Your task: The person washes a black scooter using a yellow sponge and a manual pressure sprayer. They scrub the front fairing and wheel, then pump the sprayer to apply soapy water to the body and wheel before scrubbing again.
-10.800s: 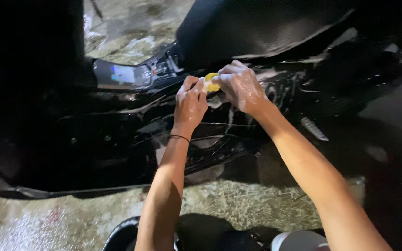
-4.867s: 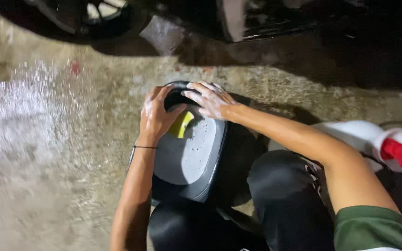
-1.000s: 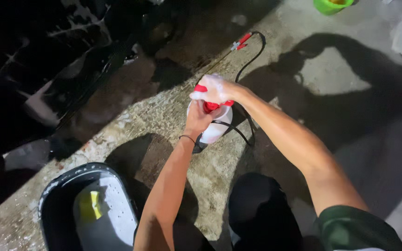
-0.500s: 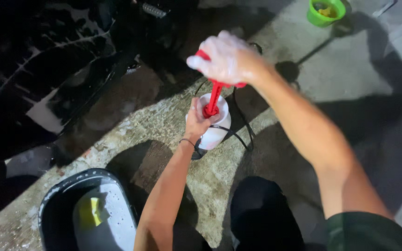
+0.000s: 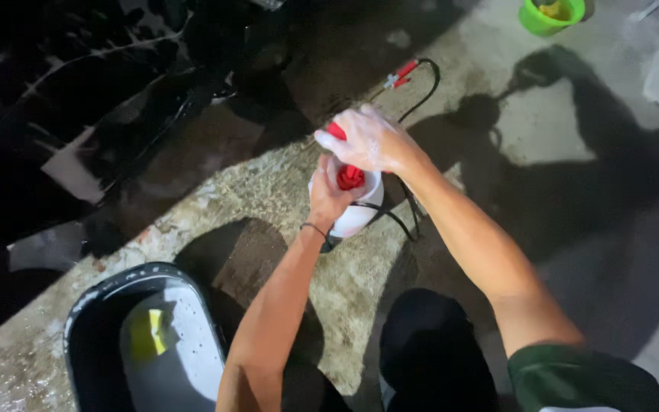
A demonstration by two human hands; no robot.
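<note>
wet rough concrete floor (image 5: 284, 191) under hard light with dark shadows; green tub (image 5: 551, 15) far off.

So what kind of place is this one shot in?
Probably an outdoor wash spot at night: wet concrete ground, a soapy black vehicle, a black tub with a yellow sponge, and a white pump sprayer in both hands.

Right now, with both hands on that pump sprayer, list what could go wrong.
1. The right hand looks soapy on the red pump handle; it could slip.
2. The left hand alone steadies the white sprayer bottle on wet concrete; it might tip.
3. The black hose loops beside the bottle and could snag.
</note>
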